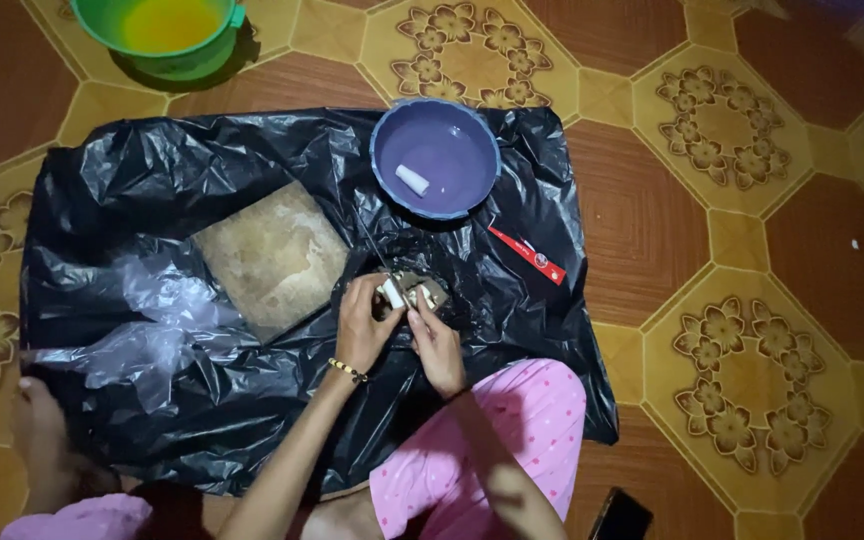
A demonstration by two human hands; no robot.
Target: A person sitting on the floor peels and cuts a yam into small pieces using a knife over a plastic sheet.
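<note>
Brown and yellow floor tiles [742, 130] with flower patterns surround a crumpled black plastic sheet [152, 180] spread flat as a work surface. At its near middle, just beside the knee in pink dotted fabric [512, 430], I see a small brownish lump with a white stick-like piece [404, 292] pressed against it, held between both hands. My left hand [364, 325], with a beaded bracelet [348, 370] at the wrist, curls its fingers closed around the lump's left side; my right hand [437, 345] pinches it from the right, thumb and fingertips together on the top edge. Both wrists angle inward, forearms converging from the lower edge of the view.

To do this well, I judge that the grip should stay low over the sheet so crumbs fall on the plastic, with the left hand steadying and the right doing the fine work.

Just left lies a flat square tan slab [272, 258], and beside that a clear crumpled plastic bag [167, 320]. Beyond the hands sits a round purple bowl [435, 157] holding a short white stick [412, 180]. A thin red strip [530, 255] lies to the right. A green basin with yellow liquid [162, 30] stands off the sheet at the far left, and a dark phone [620, 518] rests near the leg.
</note>
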